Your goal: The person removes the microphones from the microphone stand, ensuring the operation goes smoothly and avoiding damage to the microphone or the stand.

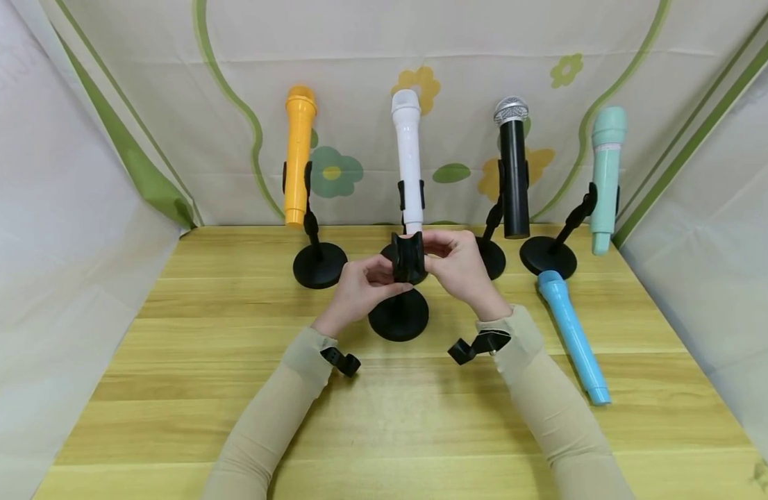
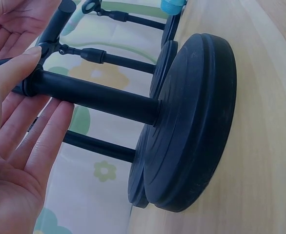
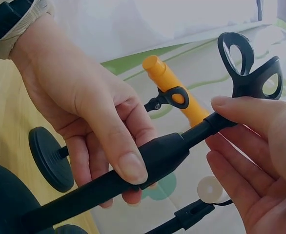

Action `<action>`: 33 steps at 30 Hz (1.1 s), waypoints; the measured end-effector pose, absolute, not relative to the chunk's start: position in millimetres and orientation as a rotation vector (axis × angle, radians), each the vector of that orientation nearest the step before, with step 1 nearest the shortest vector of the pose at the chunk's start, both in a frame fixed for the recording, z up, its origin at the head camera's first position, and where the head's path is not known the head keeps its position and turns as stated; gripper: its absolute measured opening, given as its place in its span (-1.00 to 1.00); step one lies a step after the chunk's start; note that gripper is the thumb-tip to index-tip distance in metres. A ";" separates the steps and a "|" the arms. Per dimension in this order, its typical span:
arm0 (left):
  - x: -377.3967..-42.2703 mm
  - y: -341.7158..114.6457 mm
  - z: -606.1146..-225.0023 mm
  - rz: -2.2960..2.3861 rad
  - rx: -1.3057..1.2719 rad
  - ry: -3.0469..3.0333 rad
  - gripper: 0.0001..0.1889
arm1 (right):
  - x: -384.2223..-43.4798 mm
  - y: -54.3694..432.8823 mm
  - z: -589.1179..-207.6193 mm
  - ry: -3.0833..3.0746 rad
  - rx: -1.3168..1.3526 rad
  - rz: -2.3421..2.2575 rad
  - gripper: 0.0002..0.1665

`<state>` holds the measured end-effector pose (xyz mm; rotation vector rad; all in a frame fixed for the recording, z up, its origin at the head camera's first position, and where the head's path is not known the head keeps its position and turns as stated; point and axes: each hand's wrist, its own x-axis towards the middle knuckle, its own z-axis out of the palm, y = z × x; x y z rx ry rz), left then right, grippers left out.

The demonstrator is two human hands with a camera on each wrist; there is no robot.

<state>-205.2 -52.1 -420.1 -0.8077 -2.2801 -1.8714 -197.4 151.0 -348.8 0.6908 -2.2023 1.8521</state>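
A black microphone stand stands upright near the middle of the wooden table, its empty forked clip facing up. My left hand pinches the pole at its thick collar, thumb on the near side. Higher up, just under the clip, my right hand holds the thin neck between thumb and fingers. Directly behind is a white microphone in another stand. A light blue microphone lies on the table to the right of my right hand.
Along the back edge, an orange microphone, a black microphone and a mint green microphone sit tilted in black stands with round bases. A patterned cloth hangs behind the table, and pale cloth walls flank both sides.
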 end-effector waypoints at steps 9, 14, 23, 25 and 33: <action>-204.5 -51.7 -420.3 -1.885 -0.801 -2.268 -0.82 | -197.8 152.6 -350.6 -2.198 0.745 1.805 -0.77; -202.0 -50.3 -416.5 -1.873 -0.764 -2.295 -0.81 | -197.0 152.3 -349.9 -2.209 0.719 1.819 -0.77; -185.2 -49.3 -390.7 -1.876 -0.773 -2.291 -0.84 | -197.2 152.0 -351.0 -2.227 0.681 1.831 -0.75; -184.4 -49.5 -389.7 -1.880 -0.771 -2.289 -0.84 | -196.9 152.1 -350.8 -2.224 0.681 1.835 -0.75; -185.3 -49.6 -391.7 -1.888 -0.776 -2.282 -0.84 | -195.7 152.7 -351.0 -2.216 0.689 1.845 -0.73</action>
